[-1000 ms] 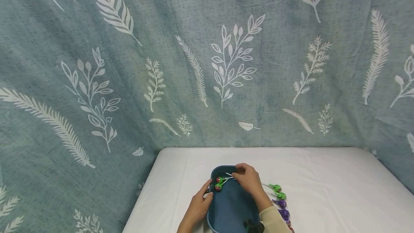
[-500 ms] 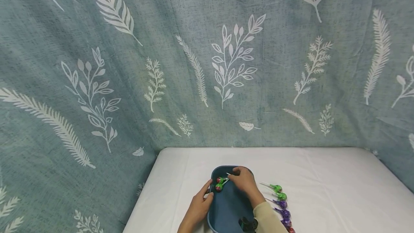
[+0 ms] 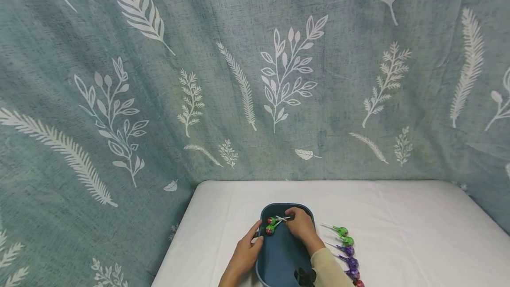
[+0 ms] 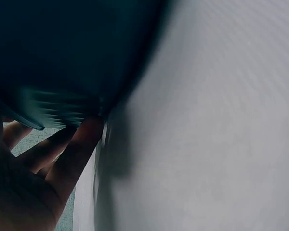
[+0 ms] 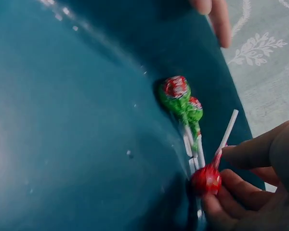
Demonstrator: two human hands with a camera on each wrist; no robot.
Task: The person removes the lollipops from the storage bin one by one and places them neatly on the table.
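The red lollipop (image 5: 207,180) is in the right hand (image 3: 301,226), inside the far part of the bin (image 3: 280,256) as the head view shows it. Thumb and fingers are clamped on it: the right wrist view shows the pinch at the base of the stick, other fingertips against the wrapped head. Its head points down and its white stick slants up; whether it touches the bin floor I cannot tell. Just beside it, two green lollipops (image 5: 175,94) with red on their wrappers lie side by side in the bin near the wall, their sticks running toward the red one. The left hand (image 3: 245,254) holds the bin's left side, thumb and forefinger apart at the rim, and the left wrist view, dark as it is, shows spread fingers against the outside of the wall near some ribs (image 4: 58,106). Right of the bin, on the white table (image 3: 414,229), runs a row: two green ones (image 3: 341,231), three purple ones (image 3: 352,262) and a red one (image 3: 359,283) cut off by the lower edge. A black device (image 3: 305,277) sits by the beige sleeve (image 3: 331,269). Behind hangs a blue-green curtain (image 3: 342,114) with white leaves.
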